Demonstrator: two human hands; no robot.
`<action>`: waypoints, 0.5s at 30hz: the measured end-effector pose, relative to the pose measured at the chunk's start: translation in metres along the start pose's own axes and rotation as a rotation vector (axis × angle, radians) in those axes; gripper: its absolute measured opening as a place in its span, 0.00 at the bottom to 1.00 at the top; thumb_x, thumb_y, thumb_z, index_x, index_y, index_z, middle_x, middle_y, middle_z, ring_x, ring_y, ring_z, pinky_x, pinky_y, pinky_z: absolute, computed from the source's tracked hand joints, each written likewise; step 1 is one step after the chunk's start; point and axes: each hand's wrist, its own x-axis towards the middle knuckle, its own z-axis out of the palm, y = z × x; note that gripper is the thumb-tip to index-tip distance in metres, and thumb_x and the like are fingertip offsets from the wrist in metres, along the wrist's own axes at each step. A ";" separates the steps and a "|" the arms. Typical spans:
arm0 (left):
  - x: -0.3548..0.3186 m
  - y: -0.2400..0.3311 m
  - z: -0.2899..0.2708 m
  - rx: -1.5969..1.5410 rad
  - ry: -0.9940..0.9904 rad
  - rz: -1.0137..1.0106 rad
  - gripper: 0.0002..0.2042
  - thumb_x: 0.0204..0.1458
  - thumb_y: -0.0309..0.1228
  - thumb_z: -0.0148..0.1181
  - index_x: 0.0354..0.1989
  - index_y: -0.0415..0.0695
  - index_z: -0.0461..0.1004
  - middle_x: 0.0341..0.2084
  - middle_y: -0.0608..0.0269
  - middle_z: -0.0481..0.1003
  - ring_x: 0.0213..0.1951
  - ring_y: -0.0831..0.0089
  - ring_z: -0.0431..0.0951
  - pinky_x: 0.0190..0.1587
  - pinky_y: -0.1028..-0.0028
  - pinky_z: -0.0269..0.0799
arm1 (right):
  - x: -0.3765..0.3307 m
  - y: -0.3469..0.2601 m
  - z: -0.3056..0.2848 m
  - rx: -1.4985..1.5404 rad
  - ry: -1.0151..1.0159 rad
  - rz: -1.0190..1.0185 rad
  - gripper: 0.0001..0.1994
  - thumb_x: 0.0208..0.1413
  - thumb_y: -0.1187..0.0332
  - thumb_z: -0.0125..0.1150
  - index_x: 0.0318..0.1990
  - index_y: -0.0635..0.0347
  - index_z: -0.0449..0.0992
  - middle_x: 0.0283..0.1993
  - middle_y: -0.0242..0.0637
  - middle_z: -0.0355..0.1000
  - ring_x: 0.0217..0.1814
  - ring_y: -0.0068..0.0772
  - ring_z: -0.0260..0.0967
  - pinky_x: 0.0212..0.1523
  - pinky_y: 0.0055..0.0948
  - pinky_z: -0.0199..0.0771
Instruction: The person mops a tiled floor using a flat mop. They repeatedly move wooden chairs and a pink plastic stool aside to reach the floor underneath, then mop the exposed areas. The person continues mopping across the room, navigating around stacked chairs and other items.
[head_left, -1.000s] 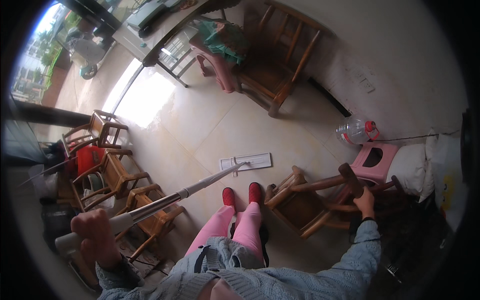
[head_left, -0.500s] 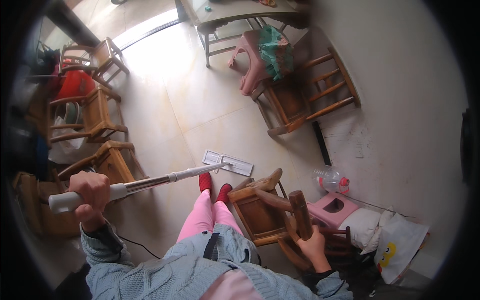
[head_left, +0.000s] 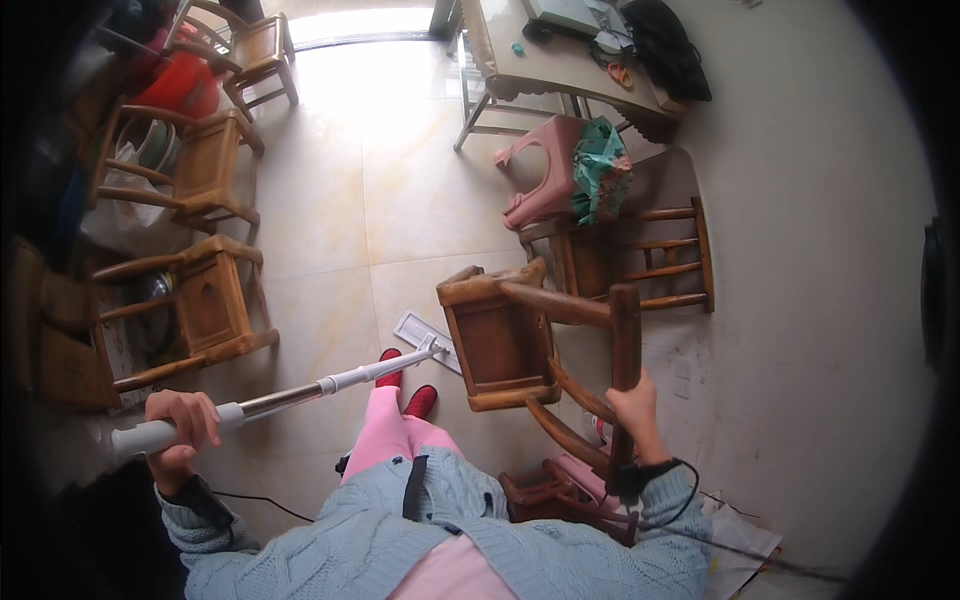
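Observation:
My left hand is wrapped round the white grip of a flat mop, though its fingers look somewhat loose. The mop's pole slants away to the right, and its flat rectangular head lies on the tiled floor just past my red shoes. My right hand is closed on the top of a wooden chair's backrest. That wooden chair has its seat just right of the mop head, partly covering the view of it. I cannot tell whether all the chair's legs touch the floor.
Several wooden chairs line the left side, with a red plastic tub among them. Far right, a pink stool bearing a green bag rests on another wooden chair, near a table. A wall bounds the right.
The gripped chair has moved forward, closer to the chair by the wall. My view has shifted and turned. The mop head sits at a different angle, and my left fingers have loosened somewhat.

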 end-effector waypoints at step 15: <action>-0.063 -0.005 0.098 -0.012 0.415 0.134 0.15 0.37 0.34 0.63 0.11 0.49 0.61 0.07 0.71 0.68 0.14 0.78 0.71 0.28 0.79 0.64 | 0.306 0.064 0.082 -0.142 0.052 -0.141 0.27 0.34 0.64 0.63 0.44 0.70 0.67 0.39 0.56 0.71 0.44 0.53 0.70 0.44 0.39 0.70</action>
